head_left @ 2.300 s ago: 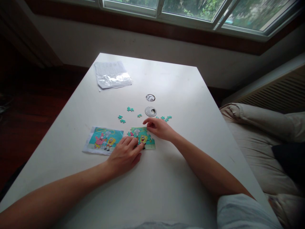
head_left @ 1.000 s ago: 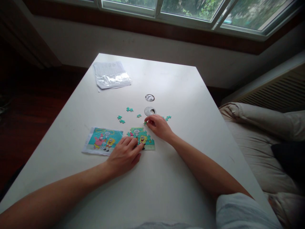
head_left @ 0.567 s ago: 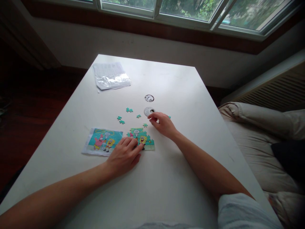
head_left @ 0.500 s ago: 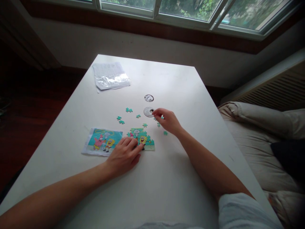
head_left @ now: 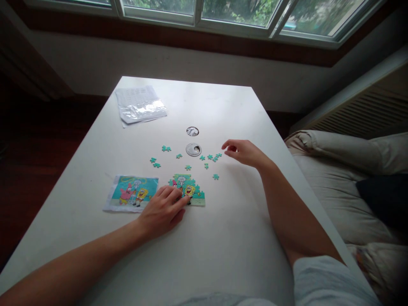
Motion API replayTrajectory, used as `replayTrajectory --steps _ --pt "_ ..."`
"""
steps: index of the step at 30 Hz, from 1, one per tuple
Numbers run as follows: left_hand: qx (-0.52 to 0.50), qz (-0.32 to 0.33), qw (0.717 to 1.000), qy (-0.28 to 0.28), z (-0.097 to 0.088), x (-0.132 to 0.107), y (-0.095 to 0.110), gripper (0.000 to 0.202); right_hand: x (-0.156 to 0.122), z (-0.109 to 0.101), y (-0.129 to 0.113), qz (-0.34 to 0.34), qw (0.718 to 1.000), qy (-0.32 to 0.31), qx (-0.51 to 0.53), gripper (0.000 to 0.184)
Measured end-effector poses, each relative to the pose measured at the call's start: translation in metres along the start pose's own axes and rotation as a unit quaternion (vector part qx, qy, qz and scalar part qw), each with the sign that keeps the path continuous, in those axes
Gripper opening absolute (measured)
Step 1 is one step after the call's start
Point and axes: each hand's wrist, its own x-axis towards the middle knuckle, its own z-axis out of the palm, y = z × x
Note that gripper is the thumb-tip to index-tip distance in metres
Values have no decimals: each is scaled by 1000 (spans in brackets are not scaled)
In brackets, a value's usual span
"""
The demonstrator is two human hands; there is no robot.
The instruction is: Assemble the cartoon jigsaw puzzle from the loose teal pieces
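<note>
A partly joined jigsaw puzzle (head_left: 195,189) with cartoon figures on a teal ground lies in front of me. My left hand (head_left: 165,209) rests on its lower left part, fingers stretched out and covering some of it. Several loose teal puzzle pieces (head_left: 206,166) are scattered beyond the puzzle. Just right of a cluster of pieces (head_left: 217,157) hovers my right hand (head_left: 245,151), its thumb and index finger apart and nothing visible between them. A picture sheet (head_left: 131,192) with the same cartoon scene lies at the left, partly behind my left hand.
Papers in a clear plastic sleeve (head_left: 142,104) lie at the far left of the white table (head_left: 229,250). A round hole (head_left: 192,131) and a grey round cover (head_left: 193,149) are near the middle. A cushioned seat (head_left: 325,178) stands to the right, beneath a window.
My right hand has moved right, away from the round cover, uncovering the loose pieces there. My left hand stays on the puzzle. The whole view has shifted slightly.
</note>
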Motion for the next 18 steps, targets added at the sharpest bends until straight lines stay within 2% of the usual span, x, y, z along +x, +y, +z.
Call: replayTrajectory --steps 4,8,18 --pt "-2 1 1000 4 1 0 -1 39 7 14 8 -46 998 -36 -26 21" --pt "-7 1 1000 5 1 0 -1 41 13 27 11 -53 997 -16 -46 15" --pt "-2 -2 1000 -1 0 1 0 39 15 36 12 -68 997 -20 -42 8"
